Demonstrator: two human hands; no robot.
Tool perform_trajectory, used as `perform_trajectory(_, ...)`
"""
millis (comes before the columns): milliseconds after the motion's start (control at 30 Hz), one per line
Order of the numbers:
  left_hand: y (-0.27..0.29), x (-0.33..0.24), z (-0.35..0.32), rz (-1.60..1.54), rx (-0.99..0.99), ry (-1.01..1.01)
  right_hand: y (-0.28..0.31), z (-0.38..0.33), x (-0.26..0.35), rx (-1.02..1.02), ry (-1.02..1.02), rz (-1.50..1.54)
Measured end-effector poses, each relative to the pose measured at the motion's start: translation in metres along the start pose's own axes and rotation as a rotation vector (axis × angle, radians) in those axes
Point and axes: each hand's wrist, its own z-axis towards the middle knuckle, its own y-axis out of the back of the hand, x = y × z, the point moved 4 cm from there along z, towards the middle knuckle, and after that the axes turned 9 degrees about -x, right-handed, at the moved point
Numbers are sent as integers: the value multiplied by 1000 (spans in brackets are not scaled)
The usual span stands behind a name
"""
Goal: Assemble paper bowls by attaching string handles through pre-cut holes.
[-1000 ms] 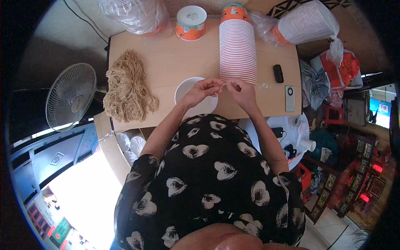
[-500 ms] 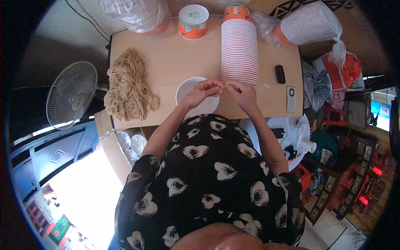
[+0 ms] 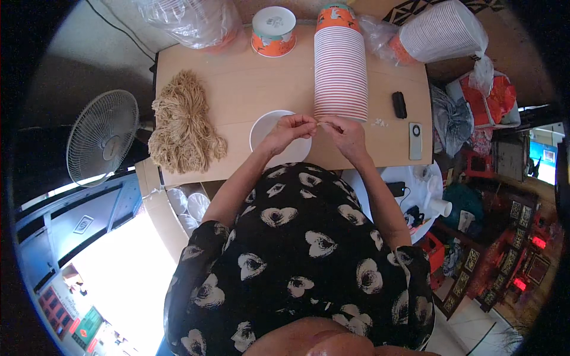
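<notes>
Both hands meet over the table's near edge, fingertips pinched close together. My left hand is closed on one end of a thin tan strand of twine, mostly hidden by the fingers. Its other end is pinched in my right hand. Below the left hand stands a white bowl, partly covered by that hand. Just beyond the right hand, a long stack of nested paper bowls lies on its side. A loose bundle of tan twine spreads over the table's left part.
An orange paper tub stands at the back, beside bagged bowls. More bagged bowls lie back right. A black case and a phone rest on the right. Left of the table is a fan.
The strand between my fingertips shows less than before, and my fingers have shifted slightly around it. The bowls and twine bundle lie as they did.
</notes>
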Motion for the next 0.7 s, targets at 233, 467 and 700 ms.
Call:
perform_trajectory(233, 3, -2, 4, 30, 17, 5, 1, 3, 3, 6, 6, -51)
perform_trajectory(467, 6, 3, 6, 43, -9, 31, 3, 7, 13, 45, 92, 0)
perform_trajectory(700, 9, 10, 10, 4, -6, 84, -3, 4, 1, -10, 171, -48)
